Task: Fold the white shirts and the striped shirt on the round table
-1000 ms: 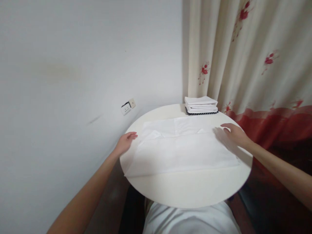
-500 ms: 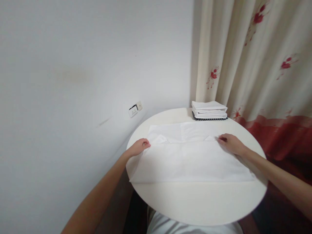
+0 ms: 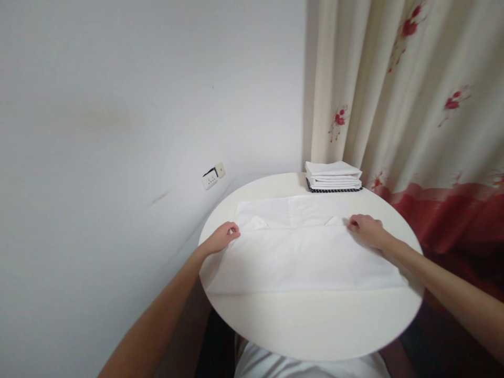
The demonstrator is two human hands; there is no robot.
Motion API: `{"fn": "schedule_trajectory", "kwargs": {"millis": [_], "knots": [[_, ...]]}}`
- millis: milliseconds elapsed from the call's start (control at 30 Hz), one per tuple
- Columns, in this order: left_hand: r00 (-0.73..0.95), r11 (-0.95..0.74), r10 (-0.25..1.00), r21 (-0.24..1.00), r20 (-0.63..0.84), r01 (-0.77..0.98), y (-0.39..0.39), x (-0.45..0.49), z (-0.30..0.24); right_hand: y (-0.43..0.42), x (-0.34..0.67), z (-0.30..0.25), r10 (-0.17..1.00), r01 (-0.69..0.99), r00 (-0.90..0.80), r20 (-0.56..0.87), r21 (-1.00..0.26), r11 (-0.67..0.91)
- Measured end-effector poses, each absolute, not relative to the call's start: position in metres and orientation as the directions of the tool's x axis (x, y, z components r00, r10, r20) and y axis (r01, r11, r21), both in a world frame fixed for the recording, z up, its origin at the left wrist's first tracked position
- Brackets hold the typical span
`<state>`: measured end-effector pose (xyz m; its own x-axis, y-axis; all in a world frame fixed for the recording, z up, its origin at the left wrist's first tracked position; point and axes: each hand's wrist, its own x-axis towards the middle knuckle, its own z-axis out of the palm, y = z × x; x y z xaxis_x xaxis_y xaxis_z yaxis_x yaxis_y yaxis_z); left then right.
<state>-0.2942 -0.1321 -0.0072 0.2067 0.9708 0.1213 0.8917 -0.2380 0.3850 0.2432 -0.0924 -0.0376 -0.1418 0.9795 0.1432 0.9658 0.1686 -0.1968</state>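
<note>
Cloth first: a white cloth [image 3: 303, 257] lies flat across the middle of the round table [image 3: 315, 331], its near part doubled over so that a folded edge runs from side to side, with a single strip of the same cloth showing beyond it. I see my left hand [image 3: 222, 237] at the left end of that edge, fingers curled in and closed on the fabric, knuckles up, the wrist over the table's rim and the forearm running down and left off the table. My right hand [image 3: 366, 230] sits at the right end of the same edge, likewise closed, thumb and fingers pinching the cloth, palm down, with the forearm lying over the cloth's right border and passing off the table to the right. Both hands are level with each other and well apart, the width of the cloth between them. At the far edge of the table stands a stack of folded white cloths [image 3: 334, 176] on a dark dotted base, apart from the spread cloth. Behind it hangs a cream curtain [image 3: 413, 105] with red flowers; a wall socket [image 3: 212, 176] sits on the white wall to the left.
</note>
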Motion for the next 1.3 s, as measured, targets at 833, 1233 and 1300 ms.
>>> {"fn": "schedule_trajectory", "kwargs": {"millis": [833, 1233, 1300], "knots": [[0.247, -0.252, 0.965, 0.058, 0.084, 0.966, -0.208, -0.291, -0.034, -0.161, 0.269, -0.067, 0.956, 0.975, -0.150, 0.250, -0.125, 0.186], [0.508, -0.511, 0.860, 0.112, 0.053, 0.852, -0.291, -0.298, -0.014, -0.238, 0.283, -0.046, 0.744, 0.711, -0.627, 0.231, -0.219, 0.668], [0.512, -0.515, 0.857, 0.115, 0.057, 0.850, -0.294, -0.308, -0.015, -0.236, 0.293, -0.046, 0.720, 0.701, -0.639, 0.270, -0.180, 0.690]]}}
